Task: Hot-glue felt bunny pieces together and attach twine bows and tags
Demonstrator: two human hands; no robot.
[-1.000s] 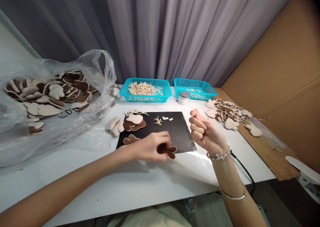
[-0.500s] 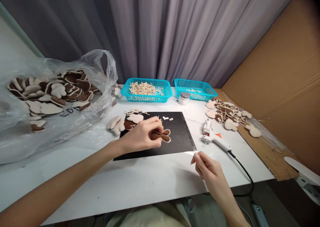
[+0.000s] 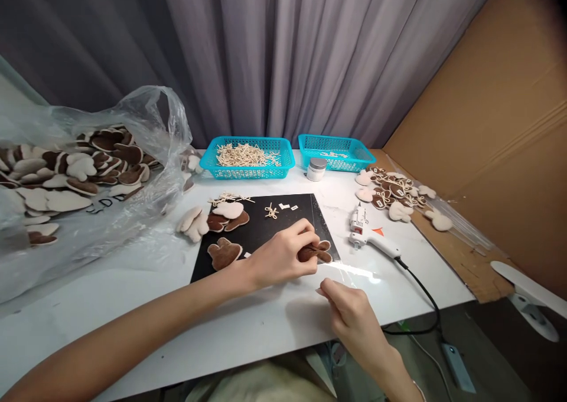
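My left hand (image 3: 283, 254) pinched a brown bunny (image 3: 315, 252) flat at the mat's (image 3: 283, 225) four o'clock corner, steadying it; my right hand (image 3: 348, 307), loosely curled and empty, hovered at its six o'clock; the glue gun (image 3: 370, 237) lay at three o'clock.

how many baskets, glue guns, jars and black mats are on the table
teal baskets: 2 (second)
glue gun: 1
small silver-lidded jar: 1
black mat: 1
total: 5

Left fingers (image 3: 305, 237) pinched, right hand (image 3: 349, 310) curled.
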